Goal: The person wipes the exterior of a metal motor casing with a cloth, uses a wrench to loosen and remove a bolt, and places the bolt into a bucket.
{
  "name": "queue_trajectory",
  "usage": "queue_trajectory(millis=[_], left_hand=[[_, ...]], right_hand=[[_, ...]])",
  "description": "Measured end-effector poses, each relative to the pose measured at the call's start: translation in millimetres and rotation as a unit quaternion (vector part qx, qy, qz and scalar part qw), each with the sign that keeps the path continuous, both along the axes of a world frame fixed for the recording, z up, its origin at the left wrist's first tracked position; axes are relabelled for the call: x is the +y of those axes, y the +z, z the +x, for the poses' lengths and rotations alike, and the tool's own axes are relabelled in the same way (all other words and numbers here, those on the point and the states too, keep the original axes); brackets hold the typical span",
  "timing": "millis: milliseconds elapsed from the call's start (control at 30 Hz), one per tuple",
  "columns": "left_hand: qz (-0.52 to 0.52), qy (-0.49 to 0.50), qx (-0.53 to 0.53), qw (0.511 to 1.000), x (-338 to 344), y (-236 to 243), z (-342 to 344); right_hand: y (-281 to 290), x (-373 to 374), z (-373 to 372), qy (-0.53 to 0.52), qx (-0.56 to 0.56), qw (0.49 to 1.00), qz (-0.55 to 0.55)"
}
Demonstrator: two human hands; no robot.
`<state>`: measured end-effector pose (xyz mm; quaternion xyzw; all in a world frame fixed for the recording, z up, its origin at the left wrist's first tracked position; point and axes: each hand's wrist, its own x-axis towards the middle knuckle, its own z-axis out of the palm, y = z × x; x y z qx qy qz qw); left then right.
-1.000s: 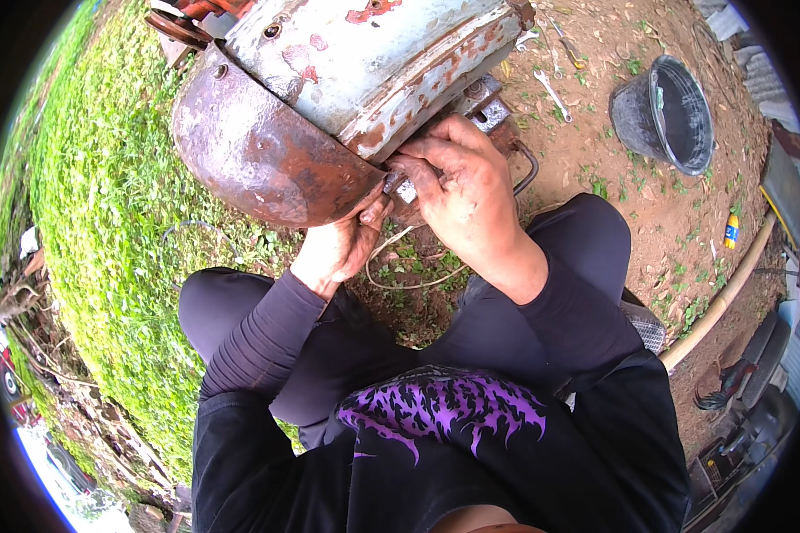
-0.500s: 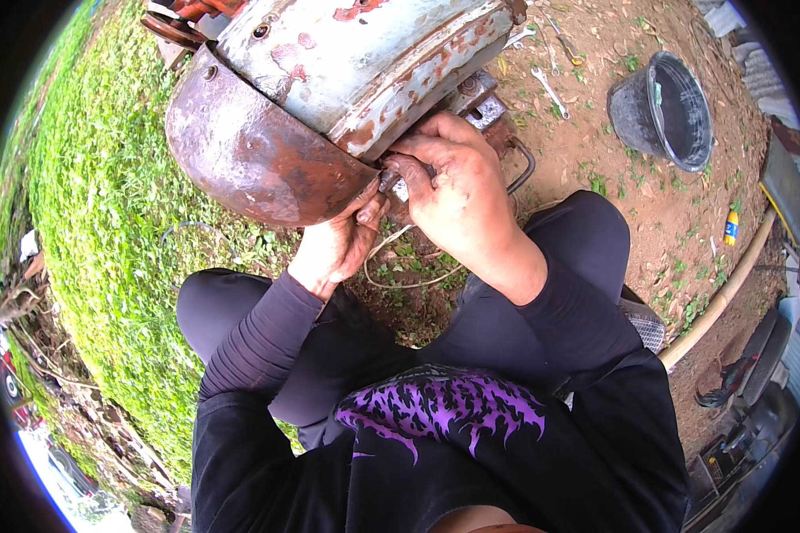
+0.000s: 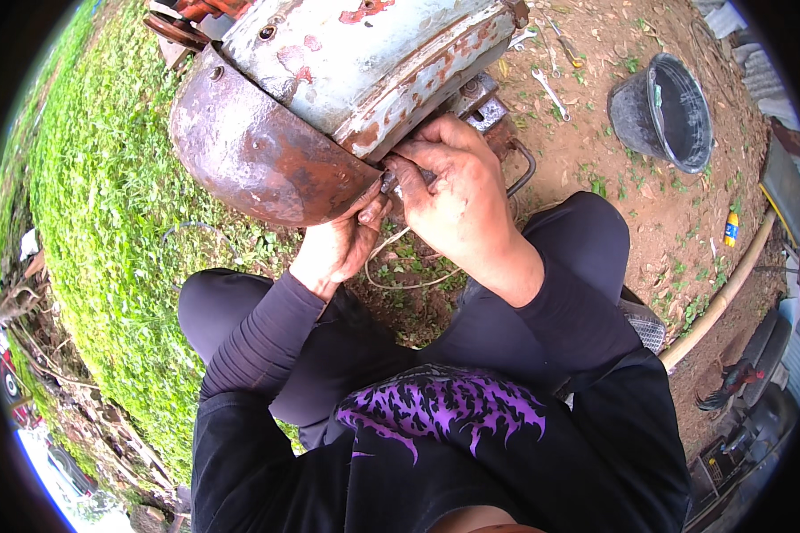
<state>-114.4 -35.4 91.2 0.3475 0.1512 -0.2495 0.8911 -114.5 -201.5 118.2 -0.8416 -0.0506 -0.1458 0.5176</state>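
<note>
A black plastic bucket (image 3: 665, 111) sits on bare brown dirt (image 3: 596, 133) at the upper right. Wrenches (image 3: 551, 89) lie scattered on the dirt to its left. Thick green grass (image 3: 98, 204) covers the ground on the left side. A long pale pipe (image 3: 720, 298) runs along the right edge, with a small yellow and blue bottle (image 3: 731, 229) near it.

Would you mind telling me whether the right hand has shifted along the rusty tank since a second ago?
No. The right hand stays at the same spot under the tank's rusty rim, beside the left hand.
</note>
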Motion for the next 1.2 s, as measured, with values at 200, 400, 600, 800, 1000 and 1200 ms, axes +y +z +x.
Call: queue_trajectory(millis=[200, 400, 600, 800, 1000, 1200], left_hand=[[0.009, -0.01, 0.008, 1.0, 3.8, -0.2, 0.6], [-0.011, -0.02, 0.028, 0.999, 5.8, -3.0, -0.1], [0.003, 0.006, 0.037, 0.999, 0.9, -0.8, -0.5], [-0.005, 0.001, 0.029, 1.0, 2.9, -4.7, -1.3], [-0.01, -0.017, 0.027, 0.999, 7.4, -6.4, 0.3], [-0.012, 0.007, 0.024, 1.0, 2.3, -2.7, -1.5]], right_hand=[[3.4, -0.1, 3.1, -0.015, 0.005, 0.999, 0.047], [1.6, -1.7, 1.2, -0.012, 0.037, 0.998, 0.047], [2.2, -2.5, 2.1, -0.009, 0.013, 1.0, 0.016], [6.4, -2.8, 1.1, 0.0, 0.005, 0.998, 0.057], [0.0, -1.5, 3.2, 0.013, 0.026, 0.998, 0.048], [7.3, -2.4, 4.0, 0.024, 0.02, 0.998, 0.058]])
